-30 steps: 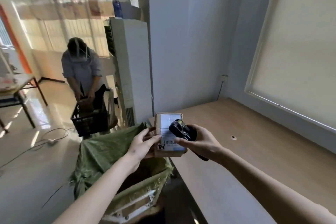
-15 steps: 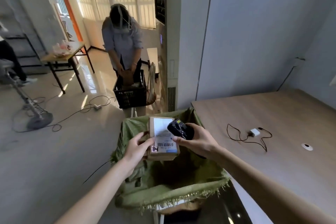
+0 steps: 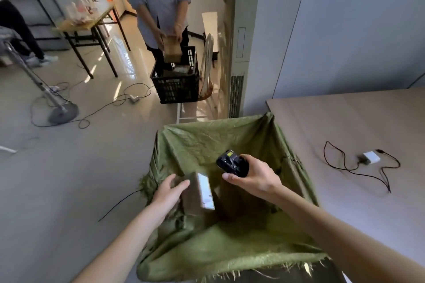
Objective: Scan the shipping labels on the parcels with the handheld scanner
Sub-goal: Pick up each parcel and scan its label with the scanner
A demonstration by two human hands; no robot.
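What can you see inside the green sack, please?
Inside the green sack a labelled parcel tilts at the left hand. Its shadowed bottom is hidden, so other parcels cannot be confirmed.

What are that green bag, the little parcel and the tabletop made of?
Green bag: coarse woven sacking, probably plastic fibre; frayed, fringed rim. Parcel: brown cardboard, matte, with a white paper label. Tabletop: pale wood-grain, likely laminate; smooth, slight sheen.

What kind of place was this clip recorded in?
Probably an office or back room used for sorting parcels, not a proper warehouse. A green sack hangs open beside a wooden desk, another person loads boxes into a black crate, and cables trail over a glossy floor.
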